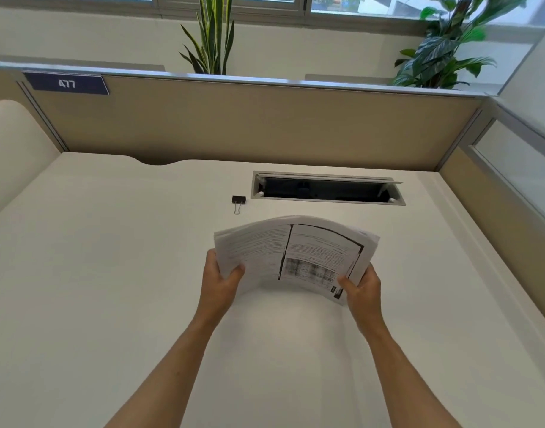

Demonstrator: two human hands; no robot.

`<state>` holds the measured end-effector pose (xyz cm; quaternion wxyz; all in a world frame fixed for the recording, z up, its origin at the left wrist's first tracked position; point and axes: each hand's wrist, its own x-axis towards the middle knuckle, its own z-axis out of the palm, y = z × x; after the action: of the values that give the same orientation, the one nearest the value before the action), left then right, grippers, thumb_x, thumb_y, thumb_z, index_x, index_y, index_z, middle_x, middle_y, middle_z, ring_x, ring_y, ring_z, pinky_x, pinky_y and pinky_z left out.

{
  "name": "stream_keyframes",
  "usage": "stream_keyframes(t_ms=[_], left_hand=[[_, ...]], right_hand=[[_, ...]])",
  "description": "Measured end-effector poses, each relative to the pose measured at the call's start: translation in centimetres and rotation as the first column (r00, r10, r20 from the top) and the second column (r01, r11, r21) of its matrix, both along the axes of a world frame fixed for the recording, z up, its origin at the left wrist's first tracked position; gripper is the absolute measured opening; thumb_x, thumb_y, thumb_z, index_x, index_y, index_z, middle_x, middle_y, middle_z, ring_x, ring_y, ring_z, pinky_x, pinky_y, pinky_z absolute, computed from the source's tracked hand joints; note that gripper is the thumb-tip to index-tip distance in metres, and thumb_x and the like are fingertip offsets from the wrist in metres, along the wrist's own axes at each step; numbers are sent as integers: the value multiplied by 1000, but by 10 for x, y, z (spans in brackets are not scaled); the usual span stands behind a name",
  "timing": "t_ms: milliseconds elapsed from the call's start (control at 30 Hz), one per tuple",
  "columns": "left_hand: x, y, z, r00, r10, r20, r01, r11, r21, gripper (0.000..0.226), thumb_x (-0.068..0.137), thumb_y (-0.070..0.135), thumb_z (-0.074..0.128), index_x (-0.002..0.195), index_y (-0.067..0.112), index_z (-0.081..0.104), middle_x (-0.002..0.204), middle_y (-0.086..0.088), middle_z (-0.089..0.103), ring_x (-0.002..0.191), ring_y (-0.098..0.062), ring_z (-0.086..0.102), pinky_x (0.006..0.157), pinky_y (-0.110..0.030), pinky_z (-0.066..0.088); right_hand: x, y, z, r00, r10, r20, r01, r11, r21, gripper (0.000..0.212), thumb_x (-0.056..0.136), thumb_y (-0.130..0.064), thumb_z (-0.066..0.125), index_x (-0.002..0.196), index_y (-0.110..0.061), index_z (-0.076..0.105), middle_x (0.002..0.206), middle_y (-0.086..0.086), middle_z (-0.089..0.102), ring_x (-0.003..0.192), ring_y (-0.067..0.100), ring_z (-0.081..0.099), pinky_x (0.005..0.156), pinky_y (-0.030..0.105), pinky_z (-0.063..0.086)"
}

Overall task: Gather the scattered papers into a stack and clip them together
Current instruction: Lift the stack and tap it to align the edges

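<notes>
Your left hand (220, 281) and right hand (362, 288) each pinch a near corner of 1 bowed paper stack (293, 254), its print too blurred to read. At 11 o'clock beyond it lies 1 binder clip (238, 201) beside the cable hatch (326, 189). The partition sign (67, 84) reads 477.

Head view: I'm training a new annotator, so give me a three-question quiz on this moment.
1. True or false: the clip is already on the papers.
2. Which hands hold the papers? A) left only B) right only C) both
3. Fill in: the clip lies on the desk just left of the open cable ____.

Key:
1. False; it lies apart on the desk.
2. C; left hand and right hand grip the near corners.
3. Tray.
</notes>
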<state>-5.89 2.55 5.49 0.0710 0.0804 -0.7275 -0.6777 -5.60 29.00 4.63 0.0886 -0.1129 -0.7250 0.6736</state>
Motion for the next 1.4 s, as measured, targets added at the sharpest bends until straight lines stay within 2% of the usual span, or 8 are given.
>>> stream_keyframes(t_ms=[167,300,500,667,867,967,1100,1400], left_hand=[[-6,4,7,997,62,-52,-61,998,10,35,93,3,60,106,33,47,106,10,57,101,-5,57,77,-21,51],[-6,2,11,990,96,-104,-97,995,3,35,92,2,62,115,21,44,107,11,57,100,-7,58,71,-16,53],[8,-8,-20,1000,11,23,-12,999,50,42,86,5,72,112,36,59,108,10,70,103,-8,66,85,-29,55],[3,-8,-22,1000,0,18,1,999,-54,37,92,13,66,126,23,56,117,8,66,108,-10,63,87,-26,53],[2,1,-16,1000,-16,17,15,1000,21,30,94,8,61,108,34,54,113,5,65,106,-19,65,76,-27,59],[6,8,-21,996,43,76,-55,984,168,36,92,6,64,121,25,55,120,0,67,110,-21,65,89,-39,58],[18,32,-32,984,81,156,-127,942,311,46,90,2,66,131,18,52,124,-4,68,112,-25,66,96,-51,53],[52,67,-55,948,71,309,-215,861,461,53,84,-5,69,128,19,50,125,-7,67,113,-26,65,98,-52,51]], right_hand=[[-6,-2,6,999,-28,-41,29,1000,5,43,89,9,58,125,-16,52,111,-6,65,98,-7,63,89,21,54],[-10,-1,10,992,-74,-100,72,997,-26,39,90,7,57,120,-17,49,111,-5,63,99,-1,63,80,18,56],[3,-6,-19,999,-46,19,47,995,-93,38,93,6,54,110,-28,51,110,-5,62,97,3,61,71,11,52],[-1,-5,-19,998,-36,50,39,997,-65,35,95,3,53,117,-25,52,113,-6,63,101,2,61,76,15,52],[-11,5,-9,976,-76,203,83,996,-24,43,91,-9,64,129,-17,46,116,2,59,96,17,59,78,22,48],[-4,-3,-14,899,-249,360,365,881,-301,60,84,-8,71,135,-12,39,104,9,58,87,20,57,75,30,50],[17,-39,-14,956,29,290,201,657,-727,55,83,-14,68,134,-5,49,112,15,67,95,28,66,75,38,58],[16,-57,-13,935,-125,333,277,841,-464,36,95,5,50,127,-10,57,114,11,68,102,27,66,86,41,55]])
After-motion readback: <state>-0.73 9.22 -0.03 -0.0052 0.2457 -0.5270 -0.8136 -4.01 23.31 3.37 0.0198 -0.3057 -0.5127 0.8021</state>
